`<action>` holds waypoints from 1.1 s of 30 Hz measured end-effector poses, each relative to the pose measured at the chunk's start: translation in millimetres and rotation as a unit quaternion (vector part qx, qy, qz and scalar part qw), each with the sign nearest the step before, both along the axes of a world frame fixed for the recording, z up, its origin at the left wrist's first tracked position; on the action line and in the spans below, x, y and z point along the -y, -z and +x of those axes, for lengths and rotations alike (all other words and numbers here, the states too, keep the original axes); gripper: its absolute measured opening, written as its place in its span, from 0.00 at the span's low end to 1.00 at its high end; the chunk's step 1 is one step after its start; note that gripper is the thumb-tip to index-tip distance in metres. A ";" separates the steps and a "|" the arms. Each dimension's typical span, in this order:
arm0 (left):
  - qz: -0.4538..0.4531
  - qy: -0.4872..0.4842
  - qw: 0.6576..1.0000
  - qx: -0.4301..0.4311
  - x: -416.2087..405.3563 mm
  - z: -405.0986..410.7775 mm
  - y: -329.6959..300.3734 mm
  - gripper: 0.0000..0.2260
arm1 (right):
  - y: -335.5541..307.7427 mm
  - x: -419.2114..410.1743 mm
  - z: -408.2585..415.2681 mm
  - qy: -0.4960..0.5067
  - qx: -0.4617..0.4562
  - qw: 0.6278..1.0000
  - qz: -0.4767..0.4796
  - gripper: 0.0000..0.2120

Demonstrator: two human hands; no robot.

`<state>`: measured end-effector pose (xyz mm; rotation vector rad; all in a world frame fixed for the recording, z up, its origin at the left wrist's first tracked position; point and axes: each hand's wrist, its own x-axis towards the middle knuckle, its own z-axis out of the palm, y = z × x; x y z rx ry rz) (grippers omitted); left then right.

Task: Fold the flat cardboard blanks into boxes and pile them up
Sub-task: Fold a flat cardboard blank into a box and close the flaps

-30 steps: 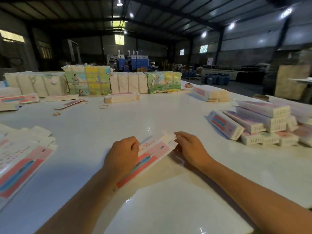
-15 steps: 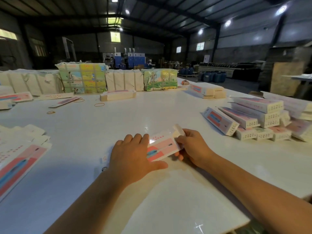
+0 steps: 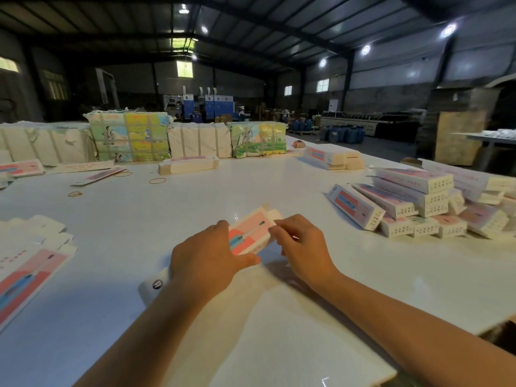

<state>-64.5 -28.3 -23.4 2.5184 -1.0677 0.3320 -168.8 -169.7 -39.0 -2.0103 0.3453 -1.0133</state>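
A pink, red and white cardboard box point(image 3: 250, 231) stands partly formed on the white table point(image 3: 251, 196) in front of me. My left hand point(image 3: 208, 256) grips its near part, thumb along the side. My right hand point(image 3: 300, 245) pinches the flap at its far right end. The box's near end pokes out under my left wrist. A stack of flat blanks point(image 3: 25, 263) lies at the left edge. A pile of folded boxes point(image 3: 413, 205) sits at the right.
Wrapped bundles of blanks point(image 3: 129, 135) line the far side of the table. A small banded stack point(image 3: 188, 164) and loose rubber bands point(image 3: 157, 180) lie in the far middle. More boxes point(image 3: 333, 157) sit at the far right. The table edge runs at the lower right.
The flat blank has been opened up into a box shape. My left hand has shifted over it and my right hand has moved to its far end flap.
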 end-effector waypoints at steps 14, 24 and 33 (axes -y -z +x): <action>0.039 0.012 0.999 0.012 4.3 -5.8 4.0 0.27 | -1.3 3.6 -3.1 -0.048 -0.035 0.996 0.073 0.07; 0.006 -0.007 0.999 0.047 11.8 -12.5 6.9 0.31 | -9.0 7.1 -1.2 -0.004 0.021 0.989 0.148 0.09; 0.012 -0.030 0.999 0.029 14.4 -15.6 7.8 0.29 | -9.0 18.4 2.2 -0.154 0.065 0.828 0.535 0.29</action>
